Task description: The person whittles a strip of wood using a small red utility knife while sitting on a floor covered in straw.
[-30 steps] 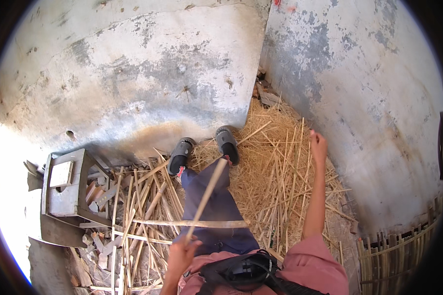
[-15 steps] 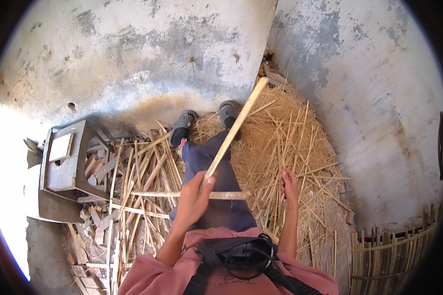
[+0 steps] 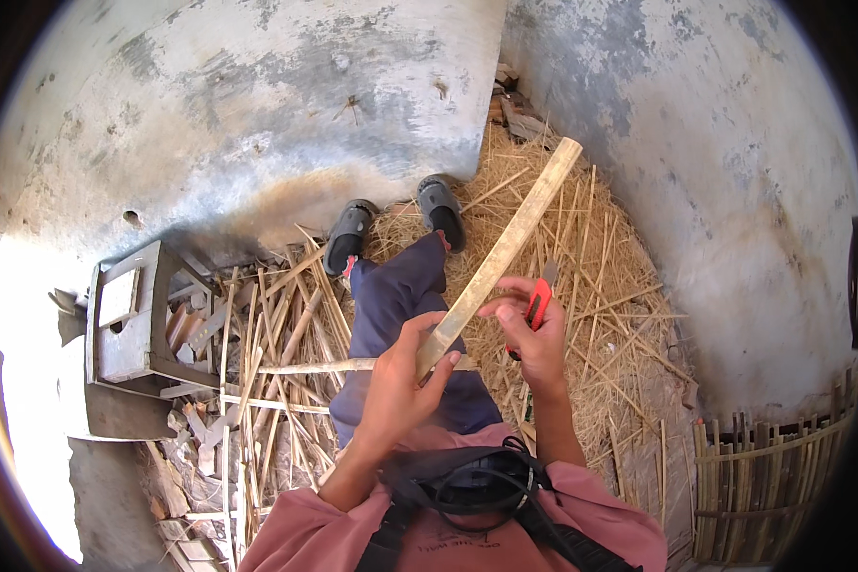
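Observation:
A flat, pale bamboo strip slants up and to the right from my left hand. That hand is closed round its lower end, thumb on the near edge. In my right hand is a red and black utility knife, its grey blade out and pointing up. The knife hand is close to the right side of the strip; whether its fingertips touch the strip I cannot tell. Behind my left hand another bamboo stick lies crosswise over my legs.
Bamboo sticks are heaped at the left, beside a wooden box frame and broken bricks. Thin shavings cover the floor at the right. A slatted bamboo basket stands at lower right. Worn walls enclose the far side.
My right hand has come up and inward toward the strip, bringing the utility knife into plain sight. The strip has turned its broad face up and leans further right.

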Available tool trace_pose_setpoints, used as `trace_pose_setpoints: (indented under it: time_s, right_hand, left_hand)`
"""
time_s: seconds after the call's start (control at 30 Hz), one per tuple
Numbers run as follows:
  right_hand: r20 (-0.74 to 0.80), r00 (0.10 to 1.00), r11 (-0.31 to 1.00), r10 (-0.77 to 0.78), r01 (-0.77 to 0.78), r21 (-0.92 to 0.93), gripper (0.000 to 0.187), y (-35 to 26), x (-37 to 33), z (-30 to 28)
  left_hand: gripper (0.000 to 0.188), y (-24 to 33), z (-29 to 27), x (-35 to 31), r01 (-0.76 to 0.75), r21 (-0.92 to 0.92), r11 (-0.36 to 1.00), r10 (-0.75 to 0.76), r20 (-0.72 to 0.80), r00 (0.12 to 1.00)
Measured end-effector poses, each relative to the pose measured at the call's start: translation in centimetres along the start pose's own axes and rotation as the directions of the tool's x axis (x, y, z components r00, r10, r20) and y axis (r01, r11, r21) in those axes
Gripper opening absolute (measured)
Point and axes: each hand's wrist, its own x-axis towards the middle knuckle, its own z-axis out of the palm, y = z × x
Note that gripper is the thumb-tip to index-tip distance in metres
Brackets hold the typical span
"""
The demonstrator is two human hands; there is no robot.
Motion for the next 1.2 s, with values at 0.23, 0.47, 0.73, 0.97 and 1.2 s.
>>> trace_pose_setpoints:
  time_s: [0.23,0.47,0.73,0.97,1.2]
  right_hand:
    - [-0.039,0.997,0.998,0.064,-0.064,0.011,0.032,0.1,0.4,0.8]
    - [-0.133,0.991,0.996,0.014,-0.003,0.088,0.029,1.2,0.5,0.2]
    - [0.034,0.987,0.97,-0.159,0.162,-0.183,0.034,2.2,-1.0,-0.9]
    - [0.368,0.848,0.652,-0.381,0.529,-0.544,0.033,3.1,-2.4,-0.6]
    - [0.407,0.797,0.571,-0.446,0.604,-0.556,0.035,3.4,-2.2,0.0]
  left_hand:
    - [0.05,0.1,0.0,0.0,-0.03,0.062,0.998,0.029,0.011,1.0]
    - [0.048,-0.4,-1.0,0.1,0.113,-0.045,0.993,-0.104,0.172,0.98]
    - [0.049,-1.2,-0.7,0.2,0.19,-0.196,0.962,-0.149,0.202,0.968]
    - [0.072,-0.5,-1.1,0.8,0.262,-0.308,0.915,-0.177,0.279,0.944]
    - [0.069,-1.1,-0.8,0.8,0.225,-0.395,0.891,-0.133,0.246,0.96]
